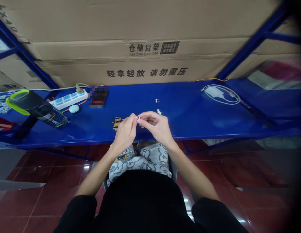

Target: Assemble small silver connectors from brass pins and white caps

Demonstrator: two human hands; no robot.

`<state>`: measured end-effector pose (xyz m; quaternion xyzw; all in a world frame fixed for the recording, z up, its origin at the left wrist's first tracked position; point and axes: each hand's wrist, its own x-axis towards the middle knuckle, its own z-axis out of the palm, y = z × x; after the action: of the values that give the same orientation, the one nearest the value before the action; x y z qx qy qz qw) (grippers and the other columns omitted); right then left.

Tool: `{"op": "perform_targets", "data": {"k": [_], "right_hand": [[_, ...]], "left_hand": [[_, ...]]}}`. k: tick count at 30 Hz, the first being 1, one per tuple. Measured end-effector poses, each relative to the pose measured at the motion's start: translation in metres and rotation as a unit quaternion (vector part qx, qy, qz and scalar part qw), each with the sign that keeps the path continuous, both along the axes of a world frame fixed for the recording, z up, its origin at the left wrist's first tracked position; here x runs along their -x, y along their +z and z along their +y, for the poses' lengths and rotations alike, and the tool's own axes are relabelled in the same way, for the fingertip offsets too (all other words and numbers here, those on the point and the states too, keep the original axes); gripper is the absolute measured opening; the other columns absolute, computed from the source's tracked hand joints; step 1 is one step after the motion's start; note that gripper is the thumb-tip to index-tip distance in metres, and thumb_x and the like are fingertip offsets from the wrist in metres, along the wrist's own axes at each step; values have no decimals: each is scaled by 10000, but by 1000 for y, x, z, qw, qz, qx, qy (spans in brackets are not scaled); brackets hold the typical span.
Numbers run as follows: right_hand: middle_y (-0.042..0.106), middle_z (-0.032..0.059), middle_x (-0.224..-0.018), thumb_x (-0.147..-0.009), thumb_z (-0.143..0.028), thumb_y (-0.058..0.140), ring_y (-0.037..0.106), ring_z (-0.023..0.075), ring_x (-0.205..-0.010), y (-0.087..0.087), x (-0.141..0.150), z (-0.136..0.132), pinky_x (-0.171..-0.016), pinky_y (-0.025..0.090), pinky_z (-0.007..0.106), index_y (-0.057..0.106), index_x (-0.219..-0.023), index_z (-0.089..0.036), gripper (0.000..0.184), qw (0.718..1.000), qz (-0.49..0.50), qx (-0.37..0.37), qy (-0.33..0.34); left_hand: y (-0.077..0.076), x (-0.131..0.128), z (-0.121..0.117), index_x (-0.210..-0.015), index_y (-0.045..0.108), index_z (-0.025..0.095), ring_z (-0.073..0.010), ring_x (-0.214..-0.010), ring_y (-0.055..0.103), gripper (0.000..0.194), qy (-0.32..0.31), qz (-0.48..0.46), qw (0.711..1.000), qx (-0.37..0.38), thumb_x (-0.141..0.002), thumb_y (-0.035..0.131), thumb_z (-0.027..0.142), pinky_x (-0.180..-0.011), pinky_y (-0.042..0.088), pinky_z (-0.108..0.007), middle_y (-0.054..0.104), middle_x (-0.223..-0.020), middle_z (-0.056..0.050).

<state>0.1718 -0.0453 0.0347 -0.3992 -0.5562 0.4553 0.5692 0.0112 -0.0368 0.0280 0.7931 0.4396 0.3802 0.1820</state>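
My left hand (126, 131) and my right hand (156, 126) meet fingertip to fingertip above the front of the blue shelf. Both are closed in a pinch around a tiny whitish piece (139, 118), mostly hidden by the fingers and too small to name. Beside my left hand lie several small orange-yellow pieces (116, 123), partly covered by it. Just behind my right hand sit several small white pieces (159, 112). Farther back is a little cluster of white and dark pieces (156, 100).
On the blue shelf (189, 116), a dark bottle (43, 108) with a yellow-green loop lies left, near a white power strip (69, 99), a round white object (74, 108) and a blurred-out dark item (99, 97). A coiled white cable (222, 94) rests right. Cardboard (150, 61) stands behind.
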Motion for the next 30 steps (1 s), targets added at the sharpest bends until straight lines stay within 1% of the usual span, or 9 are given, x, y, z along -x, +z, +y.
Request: {"op": "perform_targets", "data": {"k": [2,5,8,12,14,19,24,30], "right_hand": [[764,7,-819,-755,-403,861,698,169,-714,-1,0,1,-671,621,345,787,-921,-253,235,1000,5,-1,-2],[771,12,-838,-747,-394,864,698,174,-723,-3,-3,3,-687,623,360,804,-917,-257,226,1000,0,-4,-7],[780,21,-876,-749,-409,858,707,184,-755,-5,-4,4,-761,635,395,811,-922,-263,231,1000,-7,-5,-23],[792,26,-958,-729,-404,874,736,209,-889,-9,0,4,-878,634,424,809,-969,-276,280,1000,8,-4,-16],[794,25,-950,-729,-394,875,740,214,-898,-12,3,4,-867,641,426,808,-972,-274,279,1000,20,-5,-20],[794,21,-911,-733,-386,869,738,210,-839,-13,7,1,-799,654,416,811,-949,-274,250,998,34,-9,-49],[791,28,-931,-751,-428,845,732,207,-838,-12,6,1,-836,635,422,802,-941,-267,253,998,9,-18,-52],[771,22,-916,-732,-447,850,708,201,-837,-15,2,6,-842,610,405,778,-926,-271,272,998,11,-20,-52]], "left_hand": [[-1,0,0,-860,454,225,-175,-674,580,397,1,3,1000,4,-1121,237,432,-643,413,-311,599,-758,-24],[-3,1,2,-884,487,217,-188,-738,606,400,5,35,999,-27,-1122,234,415,-681,429,-317,622,-806,-43],[-5,2,5,-918,521,209,-196,-782,618,386,17,60,996,-56,-1122,245,386,-700,436,-317,629,-834,-53],[-5,1,5,-938,526,208,-184,-735,602,348,36,53,996,-62,-1121,268,352,-669,419,-304,616,-801,-40],[-4,1,4,-931,522,210,-178,-715,595,344,36,48,996,-59,-1122,273,351,-656,405,-297,611,-784,-31],[0,4,2,-917,525,211,-180,-719,610,365,31,42,997,-51,-1124,270,371,-653,401,-300,620,-782,-30],[2,11,8,-942,532,217,-170,-731,623,380,-23,63,997,-40,-1123,265,418,-657,403,-284,629,-806,-20],[-1,10,11,-975,546,220,-163,-744,621,361,-18,55,997,-58,-1123,268,395,-660,401,-279,652,-863,-26]]}}
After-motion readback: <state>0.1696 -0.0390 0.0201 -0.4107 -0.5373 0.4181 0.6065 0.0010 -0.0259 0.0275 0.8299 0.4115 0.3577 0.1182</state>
